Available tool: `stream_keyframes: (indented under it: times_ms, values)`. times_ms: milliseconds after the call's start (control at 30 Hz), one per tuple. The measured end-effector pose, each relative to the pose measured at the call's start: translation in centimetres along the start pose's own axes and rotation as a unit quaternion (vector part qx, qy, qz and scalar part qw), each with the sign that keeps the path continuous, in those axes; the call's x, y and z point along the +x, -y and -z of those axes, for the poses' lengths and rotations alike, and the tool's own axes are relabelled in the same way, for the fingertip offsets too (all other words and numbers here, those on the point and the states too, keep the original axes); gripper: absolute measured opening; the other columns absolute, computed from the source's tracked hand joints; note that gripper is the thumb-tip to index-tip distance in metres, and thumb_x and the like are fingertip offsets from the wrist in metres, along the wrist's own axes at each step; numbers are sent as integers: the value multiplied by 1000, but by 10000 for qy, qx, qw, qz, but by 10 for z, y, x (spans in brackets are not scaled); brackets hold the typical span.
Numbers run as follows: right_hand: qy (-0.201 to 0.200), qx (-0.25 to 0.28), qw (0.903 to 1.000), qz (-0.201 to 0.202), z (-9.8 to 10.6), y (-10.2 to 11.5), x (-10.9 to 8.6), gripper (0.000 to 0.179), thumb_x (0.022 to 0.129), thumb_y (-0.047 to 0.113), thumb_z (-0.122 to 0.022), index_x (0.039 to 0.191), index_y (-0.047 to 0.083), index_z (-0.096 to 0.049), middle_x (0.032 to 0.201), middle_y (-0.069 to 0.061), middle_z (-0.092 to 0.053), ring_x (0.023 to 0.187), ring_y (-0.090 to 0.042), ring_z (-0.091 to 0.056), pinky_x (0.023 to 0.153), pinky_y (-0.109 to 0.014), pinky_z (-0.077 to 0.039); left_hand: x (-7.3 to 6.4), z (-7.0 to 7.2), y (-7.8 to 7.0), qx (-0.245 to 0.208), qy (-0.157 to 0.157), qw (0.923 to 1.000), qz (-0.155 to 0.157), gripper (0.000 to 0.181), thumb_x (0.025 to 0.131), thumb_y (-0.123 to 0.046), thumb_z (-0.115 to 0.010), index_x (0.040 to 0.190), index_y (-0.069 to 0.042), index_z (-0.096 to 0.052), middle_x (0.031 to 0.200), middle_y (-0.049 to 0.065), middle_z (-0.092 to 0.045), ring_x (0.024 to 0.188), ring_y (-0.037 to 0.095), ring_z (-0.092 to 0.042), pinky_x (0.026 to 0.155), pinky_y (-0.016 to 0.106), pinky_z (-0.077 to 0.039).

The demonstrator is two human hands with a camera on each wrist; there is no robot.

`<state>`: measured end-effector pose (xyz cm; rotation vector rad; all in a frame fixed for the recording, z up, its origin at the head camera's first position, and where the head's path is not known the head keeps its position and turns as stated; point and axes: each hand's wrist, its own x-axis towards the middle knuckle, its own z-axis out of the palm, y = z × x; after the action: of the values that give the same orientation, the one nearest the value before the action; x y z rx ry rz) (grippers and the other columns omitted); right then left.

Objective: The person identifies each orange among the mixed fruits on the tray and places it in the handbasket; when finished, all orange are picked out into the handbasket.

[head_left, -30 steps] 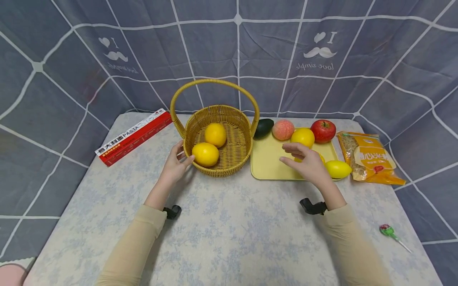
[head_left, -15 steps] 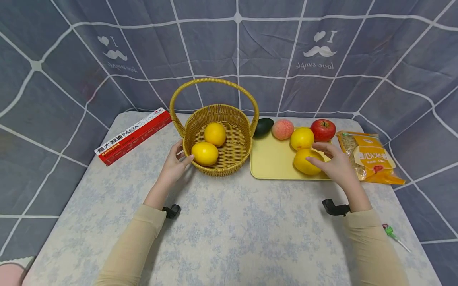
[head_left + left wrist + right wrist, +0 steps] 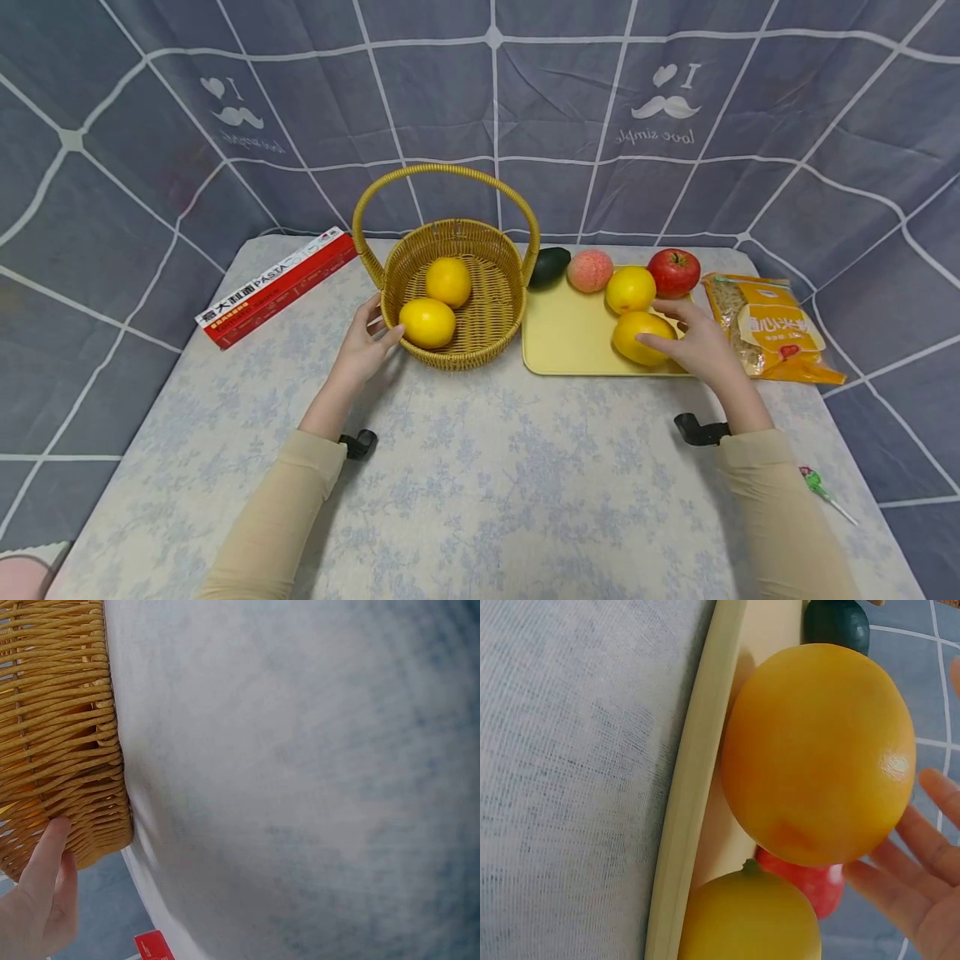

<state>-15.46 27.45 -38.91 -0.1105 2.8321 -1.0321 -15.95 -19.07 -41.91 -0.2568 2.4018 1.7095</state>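
My left hand rests on the left side of a wicker basket with a tall arched handle; its thumb is at the rim. In the left wrist view, straight fingers touch the outer weave. Two yellow fruits lie in the basket. My right hand is around the right side of a large oval yellow-orange fruit, which sits on a pale yellow tray. In the right wrist view its fingers are spread, fingertips right at the fruit's edge. A lemon is near it, hidden by the hand in the head view.
Around the tray's back edge are an avocado, a pink peach, a round yellow fruit and a red apple. An orange food bag lies right, a lollipop nearer. A red pasta box lies left.
My right hand has moved right from above the tray to the near side of the oval fruit, then stayed there. The left hand has kept its place on the basket.
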Motion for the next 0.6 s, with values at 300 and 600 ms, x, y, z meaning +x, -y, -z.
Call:
stream_keyframes:
  times_ms: [300, 600]
  values:
    - [437, -394, 9977, -338, -9, 0, 9, 90, 86, 43, -74, 148, -7, -33, 148, -33, -35, 130, -47, -37, 110, -64, -31, 1, 0, 1, 41, -23, 10000, 0, 77, 101, -18, -57, 160, -16, -8, 161, 15, -22, 147, 33, -29, 114, 47, -39]
    - [578, -457, 9964, -428, -14, -1, 13, 93, 84, 34, -76, 148, -11, -26, 146, -35, -34, 129, -48, -37, 110, -64, -30, 1, 0, 1, 95, -27, 9999, -30, 78, 100, -19, -57, 160, -15, -7, 161, 15, -23, 147, 33, -29, 114, 47, -39]
